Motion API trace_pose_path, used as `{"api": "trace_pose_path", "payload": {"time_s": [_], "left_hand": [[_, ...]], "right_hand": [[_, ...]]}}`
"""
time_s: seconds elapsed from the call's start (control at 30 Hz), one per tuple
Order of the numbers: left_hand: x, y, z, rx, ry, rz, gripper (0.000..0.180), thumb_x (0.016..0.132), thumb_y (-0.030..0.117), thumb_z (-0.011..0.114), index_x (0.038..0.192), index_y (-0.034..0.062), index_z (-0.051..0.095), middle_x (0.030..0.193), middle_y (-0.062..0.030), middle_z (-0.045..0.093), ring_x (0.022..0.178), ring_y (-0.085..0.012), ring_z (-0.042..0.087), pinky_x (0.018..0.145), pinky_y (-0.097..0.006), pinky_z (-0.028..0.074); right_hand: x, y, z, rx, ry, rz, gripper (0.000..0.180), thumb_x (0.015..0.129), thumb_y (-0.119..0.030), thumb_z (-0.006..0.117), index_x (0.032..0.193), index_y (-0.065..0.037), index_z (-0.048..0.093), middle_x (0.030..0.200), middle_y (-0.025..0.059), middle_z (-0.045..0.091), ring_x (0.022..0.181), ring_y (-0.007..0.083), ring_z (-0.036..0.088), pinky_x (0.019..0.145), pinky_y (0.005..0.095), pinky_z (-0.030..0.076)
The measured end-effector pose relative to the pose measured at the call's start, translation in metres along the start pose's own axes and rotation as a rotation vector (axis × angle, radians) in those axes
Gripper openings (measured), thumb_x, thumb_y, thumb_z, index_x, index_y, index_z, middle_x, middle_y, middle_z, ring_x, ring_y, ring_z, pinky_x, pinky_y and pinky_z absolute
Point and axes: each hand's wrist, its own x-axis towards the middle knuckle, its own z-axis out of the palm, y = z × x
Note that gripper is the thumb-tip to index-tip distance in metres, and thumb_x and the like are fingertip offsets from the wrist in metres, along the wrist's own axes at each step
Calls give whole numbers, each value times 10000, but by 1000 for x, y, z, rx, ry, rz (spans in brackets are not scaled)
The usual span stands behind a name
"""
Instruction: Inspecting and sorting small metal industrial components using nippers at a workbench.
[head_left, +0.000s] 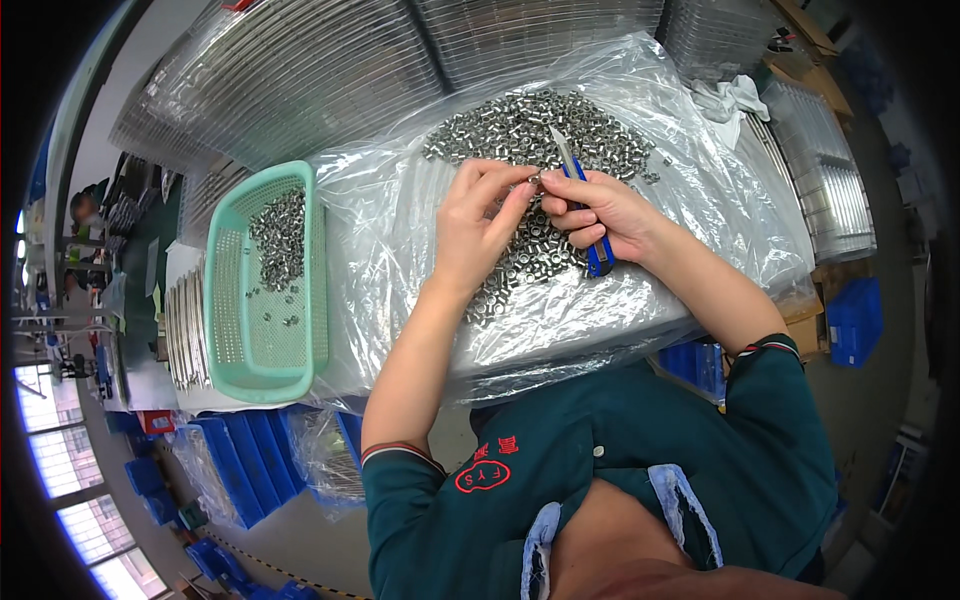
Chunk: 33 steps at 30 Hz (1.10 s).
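In my right hand [612, 212] is a blue utility knife [601, 258], its blade out and pointing up and away from me. The thumb and forefinger of that hand also meet a small metal ring-shaped part [536, 180]. My left hand [478, 215] pinches this part from the other side, thumb against fingertips. Both hands are over a spread heap of short silvery metal sleeves [500, 122] on clear plastic sheeting [385, 235]. The heap continues below and between the hands, partly hidden by them.
Left of the sheeting stands a mint-green plastic basket [212, 310] with more metal pieces in it. Stacked clear plastic trays [320, 75] line the back, with others [822, 170] at the right. Blue bins [240, 465] sit below the table's left side; another [855, 322] is at right.
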Motion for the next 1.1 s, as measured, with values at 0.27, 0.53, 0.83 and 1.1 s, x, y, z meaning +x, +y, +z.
{"api": "trace_pose_path", "payload": {"time_s": [0.27,0.53,0.83,1.1], "left_hand": [[0,-4,0,19,18,41,162,805,95,599,958,72,651,845,-64,548,698,-147,548,594,-245,442],[0,-4,1,99,21,83,167,762,50,632,927,68,650,878,-66,545,734,-152,561,593,-253,459],[-1,-3,4,-6,19,20,225,739,7,648,950,43,580,971,-62,520,672,-87,517,554,-199,437],[-2,-6,3,23,7,56,203,745,4,642,933,40,576,956,-64,527,667,-83,523,541,-195,435]], "right_hand": [[0,-1,0,-14,-1,0,127,867,-194,551,866,-74,508,690,-33,488,451,-30,349,325,111,260],[1,1,-1,-24,21,2,123,869,-189,548,888,-80,494,690,-35,486,452,-30,347,327,108,261],[0,-1,3,-114,16,-37,120,872,-179,539,937,-99,479,684,-45,479,453,-28,348,334,103,249],[1,1,2,-70,39,-37,132,862,-208,560,891,-100,490,683,-51,473,451,-35,337,334,103,242]]}}
